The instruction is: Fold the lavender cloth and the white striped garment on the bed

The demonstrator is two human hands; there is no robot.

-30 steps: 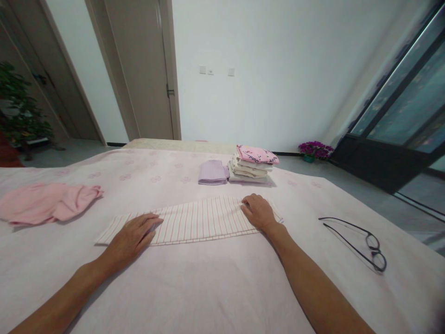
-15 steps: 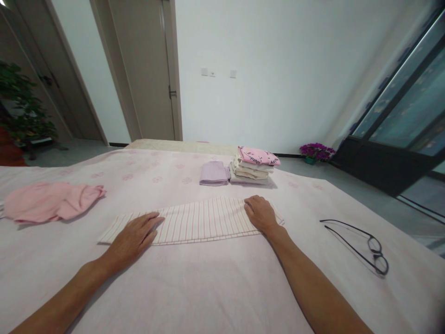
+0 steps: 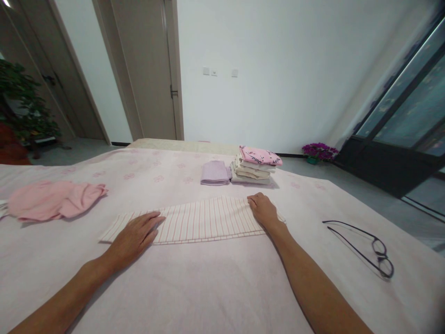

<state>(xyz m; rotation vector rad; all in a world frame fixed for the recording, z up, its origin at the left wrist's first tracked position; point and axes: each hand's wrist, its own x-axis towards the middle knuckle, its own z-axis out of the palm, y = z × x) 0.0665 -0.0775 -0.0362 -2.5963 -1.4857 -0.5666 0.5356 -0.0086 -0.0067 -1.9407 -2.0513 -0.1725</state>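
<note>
A long folded garment (image 3: 205,220), white with thin red stripes, lies flat across the bed in front of me; its exact kind is hidden by the folding. My left hand (image 3: 139,232) rests palm down over its left part, fingers stretched out and slightly apart. At the garment's right end, my right hand (image 3: 263,211) lies on top with its fingers bent a little toward the far edge. Beyond the garment sits a folded lilac cloth (image 3: 214,173), touching a stack of folded clothes (image 3: 252,172) topped by a pink printed piece (image 3: 260,155).
A crumpled pink garment (image 3: 57,199) lies at the left of the bed. Black-framed eyeglasses (image 3: 378,246) with unfolded temples lie at the right. The pale pink flowered bedsheet (image 3: 208,287) covers the bed. Purple flowers (image 3: 319,150) stand on the floor beyond.
My right hand has slid slightly toward the garment's far edge, its fingers a little more bent. The left hand stays in place. The view has shifted slightly.
</note>
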